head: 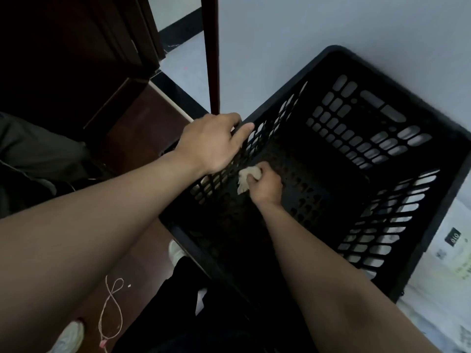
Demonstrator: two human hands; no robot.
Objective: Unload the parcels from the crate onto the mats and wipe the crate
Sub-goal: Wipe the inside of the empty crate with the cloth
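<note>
Crate [318, 159] stood emptied on the floor [142, 128] against the wall [331, 21], so wiping was probably the step in hand, best done in firm overlapping strokes across its perforated bottom while it was braced. The left hand [211, 143] curled its fingers over the crate's side rim. The right hand [266, 186] had its fingers bunched tight around a crumpled pale cloth [246, 179], pressing it to the bottom.

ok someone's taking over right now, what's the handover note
Left hand grips the crate by its left rim.
Right hand, inside the crate, holds a pale cloth against the floor near the left wall.
Done: no parcels show in the crate; a white parcel lies outside, on its right.
Left: finish wiping the crate.
</note>
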